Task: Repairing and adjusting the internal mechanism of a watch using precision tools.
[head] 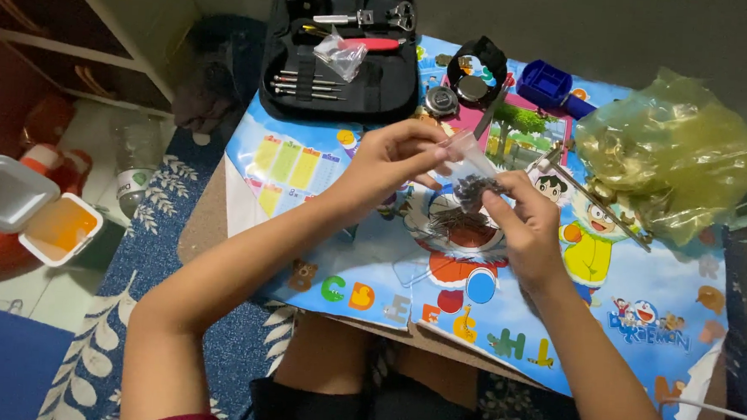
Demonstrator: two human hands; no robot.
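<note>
Over a low table with a colourful cartoon cover (641, 309), my left hand (389, 155) pinches the top edge of a small clear plastic bag (471, 160). My right hand (526, 226) holds the bag's lower part, fingers pressed on it. Inside the bag lies a clump of thin dark metal pins (472, 190); more of them seem to lie under the bag on the cover. A black wristwatch (478, 71) and a round metal watch case (440, 101) rest just beyond my hands.
An open black tool case (339, 50) with screwdrivers, pliers and a small bag lies at the table's far left. A blue holder (546, 83) and a crumpled yellow-green plastic bag (675, 153) sit far right. A metal tool (600, 201) lies beside it. An open white box (28, 209) sits on the floor.
</note>
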